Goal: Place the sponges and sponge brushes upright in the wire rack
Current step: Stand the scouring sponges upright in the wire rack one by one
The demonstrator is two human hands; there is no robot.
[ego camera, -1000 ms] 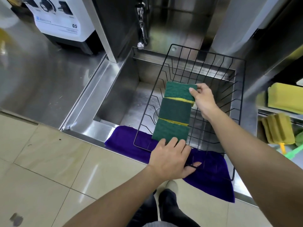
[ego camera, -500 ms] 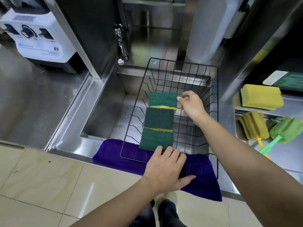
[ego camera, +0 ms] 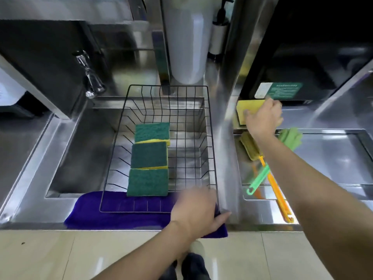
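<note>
A black wire rack (ego camera: 212, 150) sits over the sink, its front end on a purple cloth (ego camera: 113, 213). Three green-and-yellow sponges (ego camera: 149, 158) stand in a row along its left side. My left hand (ego camera: 196, 211) rests on the rack's front right corner. Over on the right counter, my right hand (ego camera: 262, 116) is closing on a yellow sponge (ego camera: 249, 108). Just below it lie a yellow sponge brush (ego camera: 250, 147) with an orange handle and a green sponge brush (ego camera: 290, 138) with a green handle.
A steel sink (ego camera: 80, 150) with a tap (ego camera: 88, 77) lies under the rack. A steel post (ego camera: 230, 98) separates the sink from the right counter. A white cylinder (ego camera: 185, 47) and a pump bottle (ego camera: 219, 33) stand behind the rack.
My right hand left the far sponge in the rack and reached right onto the yellow sponge. My left hand slid right along the rack's front edge. The view shifted right.
</note>
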